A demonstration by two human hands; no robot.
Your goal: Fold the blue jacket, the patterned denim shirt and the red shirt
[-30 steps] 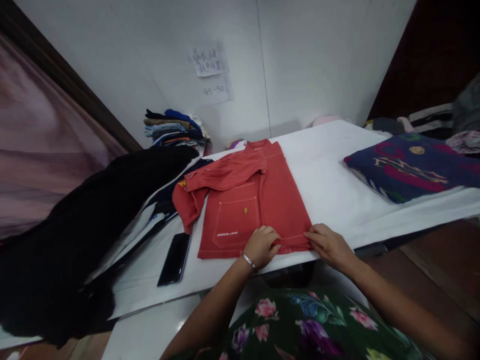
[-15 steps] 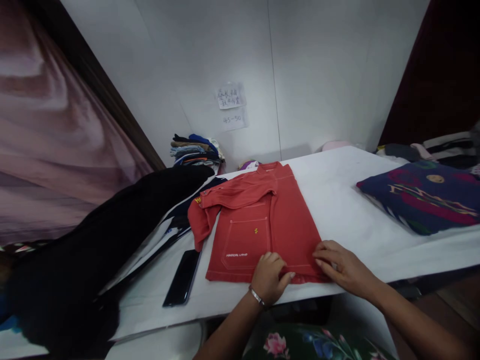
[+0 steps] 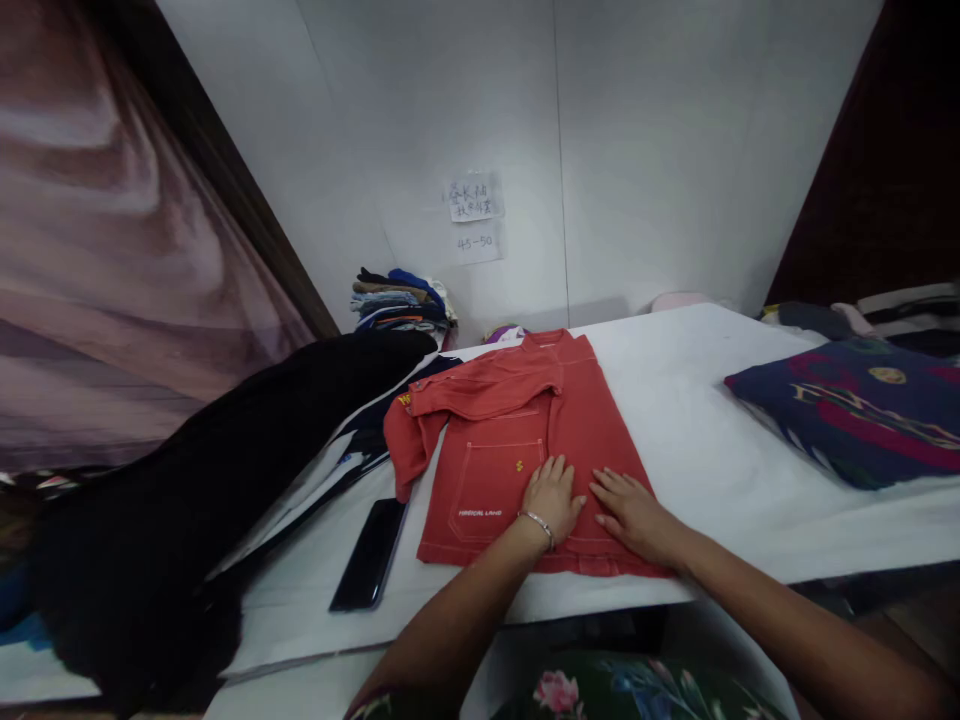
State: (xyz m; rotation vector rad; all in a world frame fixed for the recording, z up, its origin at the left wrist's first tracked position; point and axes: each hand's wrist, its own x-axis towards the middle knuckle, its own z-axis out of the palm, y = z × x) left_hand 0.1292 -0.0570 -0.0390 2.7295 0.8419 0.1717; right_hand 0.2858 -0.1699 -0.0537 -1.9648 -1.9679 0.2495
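Red jacket [image 3: 491, 480] lying front up on the white table [image 3: 690, 390], close to the near edge, collar [image 3: 544, 340] at the far end, one sleeve [image 3: 487, 385] across the chest with its end past the left side. Looks soft but fairly firm, probably light, unlikely to slip or tear; seems best taken by the corners of the hem [image 3: 600, 565] or by the shoulders. Left hand [image 3: 553, 497] palm down beside the pocket, fingers slightly spread, nothing gripped; right hand [image 3: 637, 515] near it, resting on the jacket, fingers loosely extended, also holding nothing. Farther out, a phone [image 3: 368, 555] just left of the jacket, black cloth [image 3: 285, 420] beyond it, a patterned garment [image 3: 855, 405] well apart on the right, stacked clothes [image 3: 401, 300] by the wall.
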